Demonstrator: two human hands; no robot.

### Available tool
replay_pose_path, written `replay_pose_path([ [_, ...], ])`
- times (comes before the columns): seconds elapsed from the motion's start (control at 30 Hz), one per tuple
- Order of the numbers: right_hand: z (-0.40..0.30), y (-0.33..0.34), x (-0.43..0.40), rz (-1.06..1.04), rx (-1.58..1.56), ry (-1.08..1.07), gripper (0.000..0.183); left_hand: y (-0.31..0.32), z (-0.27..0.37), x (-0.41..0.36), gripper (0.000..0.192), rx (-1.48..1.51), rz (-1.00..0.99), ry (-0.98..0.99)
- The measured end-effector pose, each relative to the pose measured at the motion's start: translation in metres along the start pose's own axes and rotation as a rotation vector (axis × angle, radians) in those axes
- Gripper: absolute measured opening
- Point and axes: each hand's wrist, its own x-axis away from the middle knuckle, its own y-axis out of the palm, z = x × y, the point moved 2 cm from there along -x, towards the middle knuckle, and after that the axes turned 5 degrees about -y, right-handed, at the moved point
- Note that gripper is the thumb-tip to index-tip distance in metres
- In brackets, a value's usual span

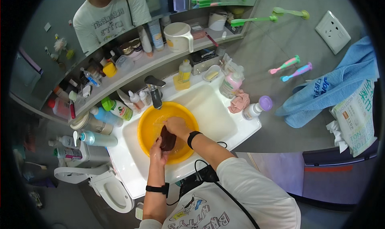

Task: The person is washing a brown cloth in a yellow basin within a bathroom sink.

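Observation:
My left hand (pixel 158 152) grips the lower end of a dark brown piece (pixel 167 140), perhaps wet cloth; its exact kind cannot be told. At its upper end my right hand (pixel 177 126) is closed on it, fingers bent and partly hidden. Both hands are over a round yellow plastic basin (pixel 144 120) with some water in it. The basin sits in the left part of a white washbasin (pixel 212 108). Just behind its rim stands a dark chrome faucet (pixel 155 93), its spout reaching over the basin's edge.
Bottles crowd the left rim, among them a pump bottle (pixel 96 138) and a green-capped bottle (pixel 118 108). At right stand a pink pump bottle (pixel 231 83) and a purple-capped bottle (pixel 255 108) beside a crumpled pink cloth (pixel 240 101). A loaded shelf (pixel 153 60) overhangs the back.

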Motion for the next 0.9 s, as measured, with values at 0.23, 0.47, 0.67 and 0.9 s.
replay_pose_path([
  [0.23, 0.023, 0.053, 0.032, -0.332, -0.669, 0.526, 0.041, -0.018, -0.018, -0.009, 0.049, 0.163, 0.263, -0.217],
  [0.47, -0.093, 0.004, 0.083, -0.198, -0.375, -0.258, 0.048, -0.044, -0.002, -0.036, 0.045, 0.151, -0.425, -0.174],
  [0.67, -0.077, -0.009, 0.047, 0.034, -0.295, 0.003, 0.044, -0.007, -0.001, -0.015, 0.041, 0.238, -0.052, -0.183],
  [0.9, 0.053, 0.021, 0.0, -0.032, 0.09, 0.083, 0.036, 0.003, 0.002, 0.009, 0.034, 0.113, 0.17, 0.012],
])
